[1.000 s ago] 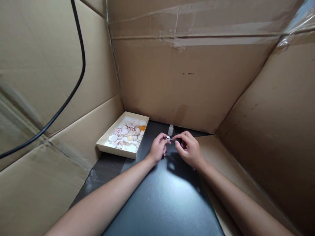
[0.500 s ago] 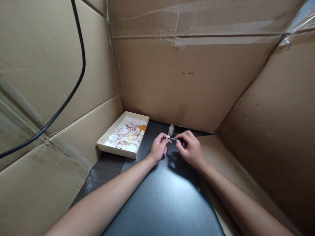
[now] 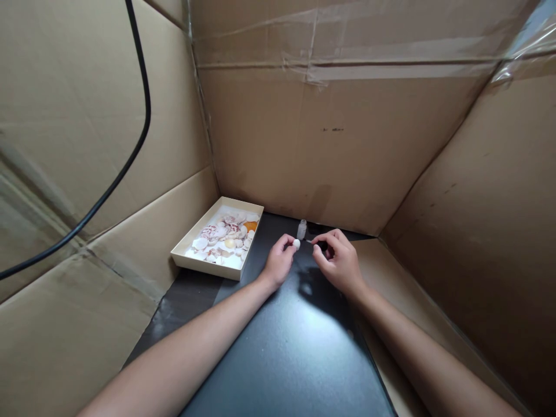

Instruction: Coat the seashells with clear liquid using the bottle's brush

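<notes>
Parting the thin applicator from the small white shell

The right hand is now holding the thin applicator clear of the small white shell, leaving a narrow gap between the 2. For the work in hand, this is suggesting a break in contact, with neither piece being let go. The left hand is keeping thumb and fingertips closed on the shell, raised over the dark tabletop. The right hand is pinching the applicator just as tightly, its other fingers curling around a black cap-like piece, partly hidden

Compared with 0.5 s ago, when the applicator was appearing to meet the shell, its tip is now pointing towards the base of the small clear bottle; whether they are touching, I cannot tell. The shell is now showing a fuller white face. The bottle is standing upright behind the hands, and the shallow cream tray of assorted seashells is staying put on the left
</notes>
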`<control>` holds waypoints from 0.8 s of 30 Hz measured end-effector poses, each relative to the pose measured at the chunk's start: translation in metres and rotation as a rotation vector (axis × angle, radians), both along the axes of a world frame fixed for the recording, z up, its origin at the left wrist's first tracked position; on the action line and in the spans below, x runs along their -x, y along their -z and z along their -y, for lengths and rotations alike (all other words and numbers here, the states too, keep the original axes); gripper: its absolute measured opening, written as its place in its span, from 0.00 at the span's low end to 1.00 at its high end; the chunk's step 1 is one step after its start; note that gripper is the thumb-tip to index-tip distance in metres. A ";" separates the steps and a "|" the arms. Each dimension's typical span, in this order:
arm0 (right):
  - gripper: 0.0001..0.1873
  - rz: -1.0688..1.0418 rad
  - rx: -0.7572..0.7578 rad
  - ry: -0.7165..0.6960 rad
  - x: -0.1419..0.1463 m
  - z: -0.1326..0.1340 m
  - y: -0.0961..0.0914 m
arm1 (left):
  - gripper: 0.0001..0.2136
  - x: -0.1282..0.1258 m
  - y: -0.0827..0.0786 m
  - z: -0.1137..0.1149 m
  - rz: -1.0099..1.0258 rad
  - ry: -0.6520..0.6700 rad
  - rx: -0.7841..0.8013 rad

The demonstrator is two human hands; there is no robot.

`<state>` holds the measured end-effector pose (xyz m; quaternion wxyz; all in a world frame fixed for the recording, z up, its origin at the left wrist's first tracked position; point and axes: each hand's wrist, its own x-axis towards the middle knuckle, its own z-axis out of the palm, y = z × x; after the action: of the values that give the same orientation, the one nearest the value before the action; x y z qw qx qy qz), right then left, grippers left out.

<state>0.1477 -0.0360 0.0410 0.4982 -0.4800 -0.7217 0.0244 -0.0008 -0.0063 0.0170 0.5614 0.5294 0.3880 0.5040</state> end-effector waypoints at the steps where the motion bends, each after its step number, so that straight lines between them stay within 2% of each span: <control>1: 0.05 0.002 0.001 -0.014 0.000 0.000 0.000 | 0.05 0.000 0.000 0.000 0.003 0.003 0.002; 6: 0.07 0.003 0.006 -0.148 0.005 0.004 -0.001 | 0.04 -0.001 -0.001 0.001 0.012 0.014 0.029; 12: 0.06 -0.017 -0.014 -0.041 0.001 0.000 0.001 | 0.05 0.000 -0.001 0.001 0.005 0.007 -0.002; 17: 0.07 -0.007 -0.023 -0.106 0.002 0.001 0.000 | 0.04 0.000 0.000 0.001 -0.008 0.003 -0.005; 22: 0.06 -0.003 -0.027 -0.035 0.003 0.001 0.000 | 0.04 0.001 0.002 -0.001 -0.021 0.001 -0.025; 24: 0.06 -0.016 -0.041 -0.051 0.002 0.001 0.000 | 0.04 0.001 0.003 -0.002 -0.026 -0.002 -0.035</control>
<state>0.1453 -0.0375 0.0414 0.5128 -0.4509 -0.7301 0.0263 -0.0014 -0.0046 0.0140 0.5467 0.5452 0.3869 0.5042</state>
